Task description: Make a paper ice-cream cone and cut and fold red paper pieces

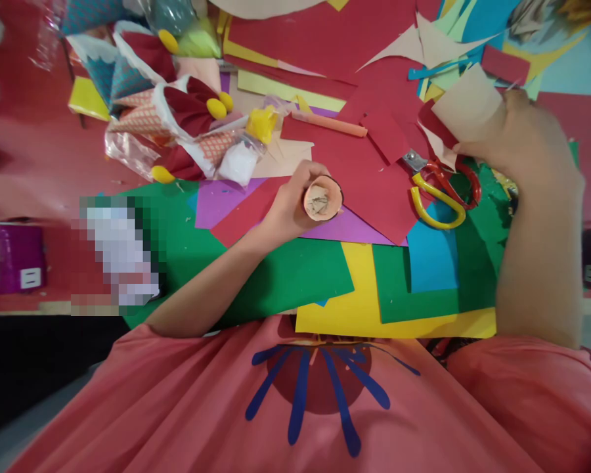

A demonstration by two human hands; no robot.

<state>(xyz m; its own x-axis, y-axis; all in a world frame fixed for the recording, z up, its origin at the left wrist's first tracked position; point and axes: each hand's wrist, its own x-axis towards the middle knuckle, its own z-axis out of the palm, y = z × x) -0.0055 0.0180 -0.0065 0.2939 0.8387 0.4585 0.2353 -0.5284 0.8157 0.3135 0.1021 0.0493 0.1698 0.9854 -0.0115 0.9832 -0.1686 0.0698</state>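
Right forearm upright, a person's right hand [529, 135] grips a cream paper piece [467, 104] beyond and right of the red-and-yellow scissors [437, 193]; the left hand [293, 203], its forearm slanting inward, curls around a paper tube [332, 207] left of them, its crumpled contents unclear, its outer wall mostly hidden.

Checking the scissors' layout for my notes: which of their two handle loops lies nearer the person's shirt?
The yellow loop; the red loop lies farther from the shirt and closer to the right hand.
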